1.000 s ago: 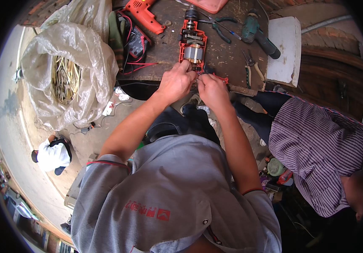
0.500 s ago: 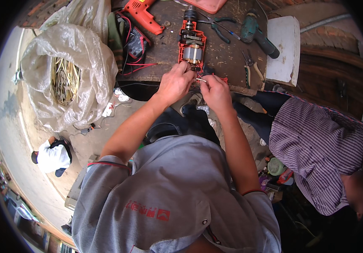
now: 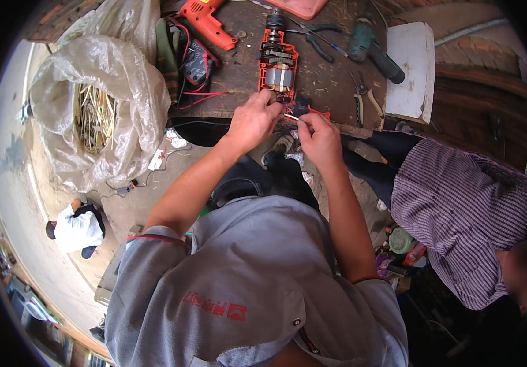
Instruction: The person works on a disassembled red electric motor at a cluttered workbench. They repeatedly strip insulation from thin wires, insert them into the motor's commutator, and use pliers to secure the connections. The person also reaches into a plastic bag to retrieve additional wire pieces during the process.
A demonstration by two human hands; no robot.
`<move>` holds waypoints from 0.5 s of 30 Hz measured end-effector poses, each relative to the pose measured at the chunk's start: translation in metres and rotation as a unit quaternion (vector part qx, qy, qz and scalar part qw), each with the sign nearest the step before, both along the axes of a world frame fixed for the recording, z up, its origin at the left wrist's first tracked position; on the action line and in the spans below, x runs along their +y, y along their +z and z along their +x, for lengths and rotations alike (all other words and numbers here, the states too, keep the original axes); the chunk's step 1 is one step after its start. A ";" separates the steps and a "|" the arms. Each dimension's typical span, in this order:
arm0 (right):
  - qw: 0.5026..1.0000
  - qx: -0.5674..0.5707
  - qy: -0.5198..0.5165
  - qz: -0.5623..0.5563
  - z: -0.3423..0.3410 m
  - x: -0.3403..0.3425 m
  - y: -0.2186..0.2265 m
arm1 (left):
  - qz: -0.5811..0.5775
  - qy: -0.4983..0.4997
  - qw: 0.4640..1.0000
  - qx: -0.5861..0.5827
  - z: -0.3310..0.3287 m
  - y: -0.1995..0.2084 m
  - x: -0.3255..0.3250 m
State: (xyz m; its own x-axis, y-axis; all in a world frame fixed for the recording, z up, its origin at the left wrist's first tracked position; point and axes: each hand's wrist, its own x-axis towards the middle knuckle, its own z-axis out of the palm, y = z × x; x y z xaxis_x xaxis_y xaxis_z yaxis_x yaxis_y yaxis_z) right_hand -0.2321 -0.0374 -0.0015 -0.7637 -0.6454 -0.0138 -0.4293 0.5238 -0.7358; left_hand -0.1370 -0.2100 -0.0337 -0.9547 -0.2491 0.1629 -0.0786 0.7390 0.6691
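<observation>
An opened electric drill lies on the worn wooden table, its orange half-shell baring the gears, motor and black chuck. At its near end, my left hand is closed, fingertips pinched against the handle area where thin wires show; what they grip is hidden. Just to the right, my right hand pinches a thin white wire-like piece between thumb and forefinger. Its tip points toward the left fingers. Part of the orange handle shows behind the right hand.
Around the drill lie an orange drill, a multimeter with red leads, green-handled pliers, a green cordless drill and another pair of pliers. A sack of straw-like sticks stands left. A person in checked clothing is at right.
My right hand has shifted slightly right and toward me, and more of the white piece shows. My left hand stays nearly in place at the drill.
</observation>
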 end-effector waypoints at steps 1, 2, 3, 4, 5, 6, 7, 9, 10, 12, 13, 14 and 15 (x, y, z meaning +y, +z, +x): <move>1.000 0.009 0.002 0.003 0.000 -0.001 0.001 | 0.012 -0.003 1.000 -0.001 0.000 0.002 -0.001; 1.000 0.009 -0.002 0.004 0.000 -0.003 0.001 | 0.024 -0.007 1.000 -0.002 0.000 0.004 -0.004; 1.000 0.008 -0.006 0.005 -0.001 -0.004 0.001 | 0.036 -0.011 0.999 -0.002 0.000 0.007 -0.006; 1.000 0.008 -0.010 0.006 -0.001 -0.005 0.001 | 0.052 -0.016 0.998 0.004 -0.002 0.011 -0.009; 1.000 0.001 -0.009 0.005 -0.002 -0.008 0.003 | 0.069 -0.021 0.997 0.010 -0.002 0.016 -0.012; 1.000 -0.007 -0.008 0.003 -0.003 -0.012 0.008 | 0.086 -0.026 0.996 0.015 -0.002 0.019 -0.014; 1.000 -0.014 -0.006 0.002 -0.004 -0.014 0.010 | 0.081 -0.043 0.996 0.022 -0.005 0.020 -0.015; 1.000 0.000 0.005 0.003 -0.004 -0.019 0.012 | 0.081 -0.066 0.994 0.014 -0.011 0.018 -0.016; 1.000 0.007 0.011 0.003 -0.005 -0.021 0.013 | 0.081 -0.077 0.994 0.010 -0.012 0.017 -0.017; 0.999 0.024 0.027 0.005 -0.007 -0.024 0.015 | 0.087 -0.075 0.993 0.007 -0.014 0.016 -0.018; 0.999 0.033 0.035 0.005 -0.008 -0.024 0.016 | 0.090 -0.075 0.993 0.006 -0.015 0.015 -0.019; 0.998 0.041 0.037 0.006 -0.008 -0.025 0.015 | 0.087 -0.076 0.993 0.013 -0.015 0.013 -0.019; 0.998 0.049 0.040 0.006 -0.008 -0.025 0.013 | 0.085 -0.078 0.993 0.020 -0.015 0.010 -0.020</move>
